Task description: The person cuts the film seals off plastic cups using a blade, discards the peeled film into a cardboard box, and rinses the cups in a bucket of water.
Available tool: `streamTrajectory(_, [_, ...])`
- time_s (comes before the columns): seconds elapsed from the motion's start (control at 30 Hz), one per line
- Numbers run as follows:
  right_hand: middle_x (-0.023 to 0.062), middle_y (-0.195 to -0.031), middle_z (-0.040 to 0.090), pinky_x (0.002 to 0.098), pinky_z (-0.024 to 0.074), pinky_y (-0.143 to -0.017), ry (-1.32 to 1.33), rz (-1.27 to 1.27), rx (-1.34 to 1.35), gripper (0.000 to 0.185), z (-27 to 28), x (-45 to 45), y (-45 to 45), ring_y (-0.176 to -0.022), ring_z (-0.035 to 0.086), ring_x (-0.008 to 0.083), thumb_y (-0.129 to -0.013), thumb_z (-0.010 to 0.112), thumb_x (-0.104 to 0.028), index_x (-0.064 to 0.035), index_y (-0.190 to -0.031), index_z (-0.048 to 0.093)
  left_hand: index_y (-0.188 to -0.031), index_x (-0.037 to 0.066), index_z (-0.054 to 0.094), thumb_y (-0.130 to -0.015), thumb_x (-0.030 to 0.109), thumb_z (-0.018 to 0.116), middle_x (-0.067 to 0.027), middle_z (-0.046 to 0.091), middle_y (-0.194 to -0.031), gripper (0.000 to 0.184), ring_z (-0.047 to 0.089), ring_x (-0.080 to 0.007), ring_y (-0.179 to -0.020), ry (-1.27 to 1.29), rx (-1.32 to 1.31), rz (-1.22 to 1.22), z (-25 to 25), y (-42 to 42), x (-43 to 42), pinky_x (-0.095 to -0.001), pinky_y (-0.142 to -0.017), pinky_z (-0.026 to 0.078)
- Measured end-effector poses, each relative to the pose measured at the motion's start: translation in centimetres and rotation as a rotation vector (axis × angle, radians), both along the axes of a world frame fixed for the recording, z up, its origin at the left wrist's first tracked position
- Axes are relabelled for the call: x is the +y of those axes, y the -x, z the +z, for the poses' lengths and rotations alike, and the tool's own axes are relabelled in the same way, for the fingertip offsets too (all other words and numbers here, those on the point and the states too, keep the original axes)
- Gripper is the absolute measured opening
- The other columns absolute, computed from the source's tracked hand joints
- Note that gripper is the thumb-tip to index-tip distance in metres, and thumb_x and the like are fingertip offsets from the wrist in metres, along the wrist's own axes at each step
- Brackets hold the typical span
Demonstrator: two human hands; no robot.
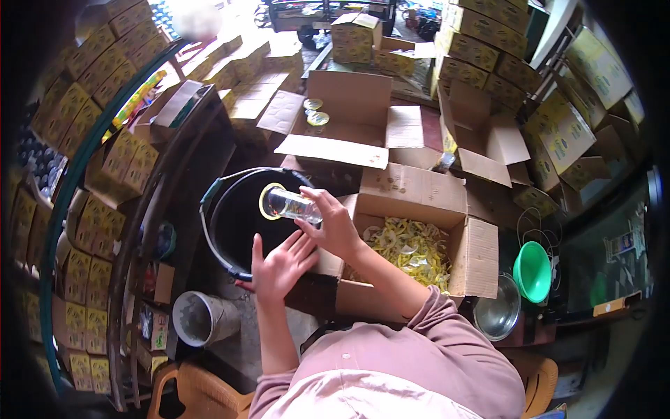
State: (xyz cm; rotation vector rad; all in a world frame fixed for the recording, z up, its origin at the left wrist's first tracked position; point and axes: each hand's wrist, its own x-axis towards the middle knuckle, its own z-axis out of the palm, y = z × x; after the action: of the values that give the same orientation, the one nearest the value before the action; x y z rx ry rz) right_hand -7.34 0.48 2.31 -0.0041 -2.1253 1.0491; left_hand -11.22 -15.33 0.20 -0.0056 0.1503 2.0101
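Over the black bucket (234, 216), my right hand (335, 225) holds a clear jar (299, 207) by its base, tilted on its side. The jar's yellow-rimmed end points left, and small coloured bits show near that end. My left hand (285, 269) is just below the jar, palm up with fingers spread, holding nothing. To the right, an open cardboard box (481, 258) contains many yellow strips and pieces (408, 248). My right forearm crosses the box's near left part.
An open carton (349, 94) with two round yellow-rimmed items stands ahead. A grey bucket (195, 319) is at lower left. A green bowl (532, 272) and metal bowl (499, 311) sit right. Shelves of yellow boxes (87, 279) line the left; an orange chair (199, 394) is behind.
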Motion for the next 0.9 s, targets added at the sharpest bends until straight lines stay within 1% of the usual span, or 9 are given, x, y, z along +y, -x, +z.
streamTrajectory(0.1, [0.0181,-0.099,0.057,0.0379,0.0453,-0.083,-0.101,0.215,-0.394,0.060,-0.3,1.9,-0.5,-0.095,0.055,0.0328,-0.066,0.069,-0.011,-0.0064,-0.121,0.043,-0.131,0.001,0.025,-0.082,0.054,0.044,-0.0181,0.034,-0.130,0.074,0.042,-0.0289,-0.115,0.196,0.681,-0.010,0.9,-1.6,-2.3,-0.0435,-0.091,0.039])
streamTrajectory(0.2, [0.0156,-0.100,0.055,0.0376,0.0458,-0.080,-0.183,0.163,-0.228,0.065,-0.1,2.0,-1.0,-0.093,0.055,0.0321,-0.068,0.068,-0.016,-0.0057,-0.125,0.037,-0.127,0.003,0.030,-0.083,0.049,0.047,-0.0142,0.042,-0.123,0.067,0.050,-0.0228,-0.102,0.384,0.874,0.112,1.0,-0.6,-3.6,-0.0365,-0.082,0.045])
streamTrajectory(0.33, [0.0163,-0.096,0.055,0.0383,0.0465,-0.078,-0.185,0.173,-0.185,0.065,-0.9,2.5,-2.4,-0.090,0.055,0.0320,-0.068,0.068,-0.014,-0.0038,-0.124,0.038,-0.116,0.006,0.045,-0.088,0.031,0.047,-0.0022,0.051,-0.101,0.037,0.046,-0.0104,-0.077,0.421,0.704,0.650,0.2,2.3,-4.2,-0.0257,-0.065,0.040])
streamTrajectory(0.5, [0.0143,-0.098,0.059,0.0351,0.0480,-0.078,0.123,0.276,-0.250,0.066,-1.5,5.6,-4.5,-0.088,0.060,0.0262,-0.068,0.073,-0.017,-0.0039,-0.124,0.040,-0.102,0.009,0.048,-0.089,0.023,0.047,-0.0016,0.050,-0.093,0.020,0.045,-0.0086,-0.073,0.671,0.774,1.098,0.0,5.9,-6.6,-0.0240,-0.062,0.038])
streamTrajectory(0.67, [0.0118,-0.093,0.058,0.0317,0.0502,-0.075,0.137,-0.209,0.123,0.044,-1.6,14.7,-6.2,-0.080,0.060,0.0210,-0.064,0.073,-0.013,-0.0027,-0.102,0.051,-0.109,0.005,0.045,-0.085,0.025,0.050,-0.0061,0.046,-0.094,0.032,0.040,-0.0119,-0.076,0.782,1.608,1.287,11.0,8.6,-6.4,-0.0247,-0.068,0.033])
streamTrajectory(0.7, [0.0113,-0.090,0.059,0.0305,0.0512,-0.068,-0.299,-0.535,0.135,0.046,-0.1,18.3,-7.1,-0.079,0.060,0.0197,-0.068,0.071,-0.014,-0.0023,-0.106,0.049,-0.104,0.003,0.043,-0.083,0.031,0.055,-0.0078,0.043,-0.093,0.037,0.038,-0.0120,-0.075,0.702,1.686,1.344,14.8,8.4,-5.3,-0.0248,-0.065,0.033])
streamTrajectory(0.73, [0.0128,-0.091,0.059,0.0328,0.0503,-0.068,0.039,-0.654,-0.016,0.054,-0.9,21.2,-8.4,-0.079,0.059,0.0221,-0.070,0.070,-0.013,-0.0015,-0.115,0.044,-0.109,0.003,0.043,-0.081,0.038,0.055,-0.0109,0.044,-0.097,0.047,0.038,-0.0143,-0.079,0.626,1.870,1.369,17.7,8.6,-5.3,-0.0267,-0.067,0.033])
streamTrajectory(0.77, [0.0143,-0.091,0.060,0.0356,0.0484,-0.071,0.003,-0.771,0.083,0.062,-0.3,23.8,-8.5,-0.082,0.059,0.0243,-0.070,0.069,-0.013,-0.0013,-0.122,0.037,-0.122,0.003,0.038,-0.079,0.046,0.056,-0.0164,0.043,-0.113,0.064,0.041,-0.0195,-0.092,0.461,2.099,1.327,20.4,9.3,-5.9,-0.0312,-0.071,0.032])
streamTrajectory(0.9, [0.0181,-0.092,0.060,0.0389,0.0466,-0.075,-0.251,-0.941,-0.242,0.067,-2.1,33.8,-9.9,-0.085,0.059,0.0316,-0.069,0.070,-0.015,-0.0005,-0.124,0.035,-0.123,0.003,0.037,-0.078,0.048,0.055,-0.0168,0.042,-0.114,0.066,0.040,-0.0203,-0.093,0.140,2.514,1.216,25.0,10.0,-2.6,-0.0320,-0.072,0.032])
